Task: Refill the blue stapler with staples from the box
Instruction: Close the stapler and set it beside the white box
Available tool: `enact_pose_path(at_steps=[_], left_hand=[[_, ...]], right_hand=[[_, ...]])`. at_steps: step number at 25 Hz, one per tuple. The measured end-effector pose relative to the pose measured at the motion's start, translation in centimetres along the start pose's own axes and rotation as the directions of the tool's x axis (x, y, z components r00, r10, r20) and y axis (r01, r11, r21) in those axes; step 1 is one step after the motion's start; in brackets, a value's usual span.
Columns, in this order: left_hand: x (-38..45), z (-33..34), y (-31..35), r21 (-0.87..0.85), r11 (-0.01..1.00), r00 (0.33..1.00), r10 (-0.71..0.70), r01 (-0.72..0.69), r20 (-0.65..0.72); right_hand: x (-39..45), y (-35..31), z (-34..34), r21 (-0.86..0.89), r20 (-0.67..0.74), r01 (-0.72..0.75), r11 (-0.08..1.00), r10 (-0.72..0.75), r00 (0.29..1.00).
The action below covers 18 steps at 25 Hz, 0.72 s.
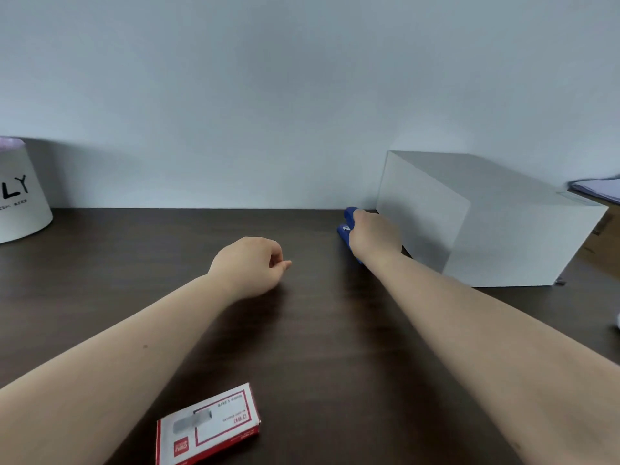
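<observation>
We find the task at its opening stage. The blue stapler (347, 229) lies at the far edge of the dark wooden desk (134, 263), close against the wall and just beside the near face of a large white box (469, 223). The right hand (374, 238) is laid over it, covering most of the body; only the front end and part of the base show past the knuckles. We judge the hand to be closing on the stapler, but the fingers are hidden behind the back of the hand, so we cannot tell whether they are wrapped tight or merely resting.

The left hand (250, 266) sits near the middle of the desk, well apart from the stapler. Its fingers are curled loosely inward, fingertips drawn toward the thumb, and they hold nothing.

The red and white staple box (208, 426) lies flat at the near edge, shut as far as we can see, and untouched by either hand.

Nothing of the refill itself appears done. Remaining, in our judgement: bring the stapler forward, open its magazine, open the box, take out a strip, seat it, close the stapler.
</observation>
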<state>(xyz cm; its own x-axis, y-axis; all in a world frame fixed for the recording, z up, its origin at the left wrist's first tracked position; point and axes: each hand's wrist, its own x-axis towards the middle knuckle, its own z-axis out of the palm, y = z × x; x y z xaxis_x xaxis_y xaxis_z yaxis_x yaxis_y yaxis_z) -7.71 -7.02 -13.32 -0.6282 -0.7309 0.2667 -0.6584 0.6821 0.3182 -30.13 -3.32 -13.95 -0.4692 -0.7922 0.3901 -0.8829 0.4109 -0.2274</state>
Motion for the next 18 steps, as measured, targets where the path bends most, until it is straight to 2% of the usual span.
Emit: enact_pose_path(at_steps=[5,13,18], left_hand=[[3.9,2.0,0.4,0.001,0.998,0.998,0.063,-0.063,0.011],[7.4,4.4,0.5,-0.026,0.992,0.991,0.122,-0.121,0.048],[8.9,4.8,0.6,-0.017,0.989,0.983,0.150,-0.149,0.109]], right_hand=[[4.2,1.7,1.7,0.019,-0.002,-0.035,0.999,0.035,0.999],[8.1,5.2,2.8,-0.104,-0.077,-0.097,0.990,0.089,0.993],[8.3,4.7,2.9,-0.230,-0.119,-0.149,0.962,0.124,0.985]])
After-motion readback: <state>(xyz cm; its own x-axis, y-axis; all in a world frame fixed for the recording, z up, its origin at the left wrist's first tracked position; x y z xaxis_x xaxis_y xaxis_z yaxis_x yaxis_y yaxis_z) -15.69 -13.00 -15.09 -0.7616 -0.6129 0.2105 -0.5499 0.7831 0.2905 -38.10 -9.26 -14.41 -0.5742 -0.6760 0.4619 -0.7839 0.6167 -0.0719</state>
